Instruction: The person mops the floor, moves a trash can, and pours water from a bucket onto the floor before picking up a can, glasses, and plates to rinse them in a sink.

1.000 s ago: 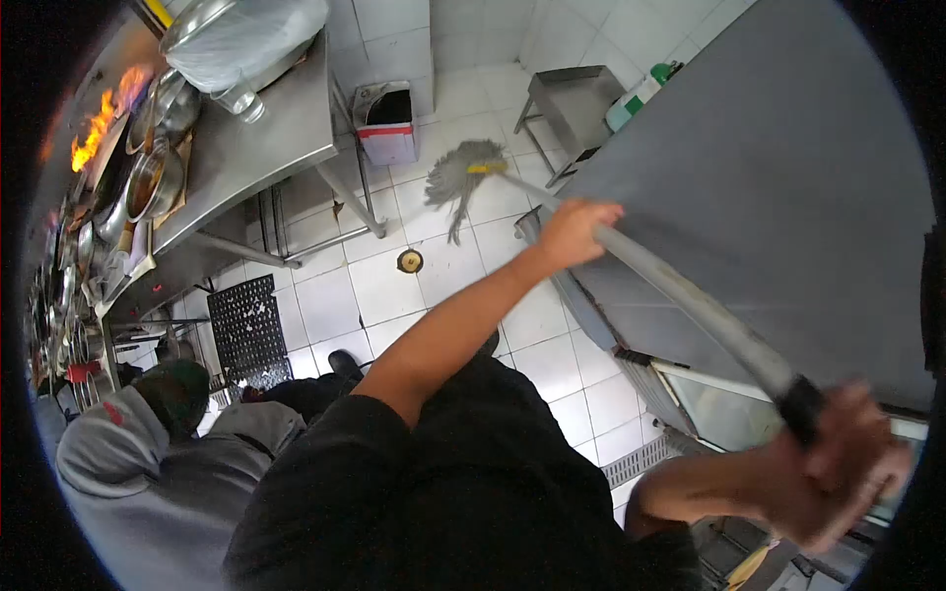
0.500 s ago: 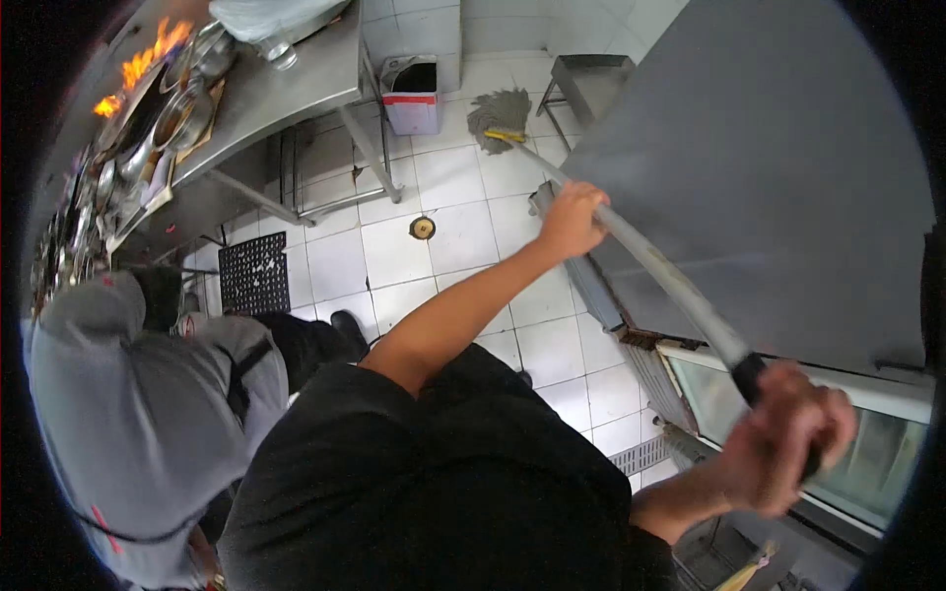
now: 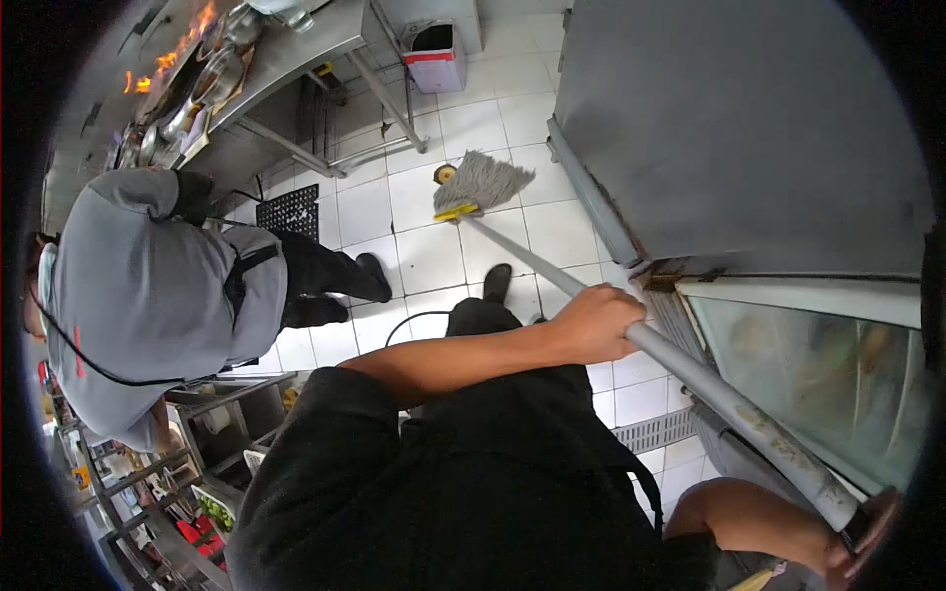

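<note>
A string mop lies between my two hands and the white tiled floor. My left hand (image 3: 596, 323) is wrapped round the middle of the grey mop handle (image 3: 709, 399). Low at the right edge of the view, my right hand (image 3: 867, 540) grips the handle's dark top end; its fingers are partly hidden. The grey mop head (image 3: 483, 184) is spread flat on the tiles, joined to the handle by a yellow clamp (image 3: 456, 212). It touches or partly covers the edge of a round floor drain (image 3: 444, 174).
A co-worker in a grey shirt (image 3: 163, 266) stands at left, near a stove with flames (image 3: 172, 59). Around are a steel table (image 3: 330, 34), a white bin (image 3: 437, 69), a black mat (image 3: 288, 212), a floor grate (image 3: 655, 431), a glass-fronted cabinet (image 3: 818, 360) and a rack (image 3: 192, 443).
The mop head has come back across the tiles towards me, from near the bin to the round drain. Both hands have drawn back with the handle, and my view has shifted.
</note>
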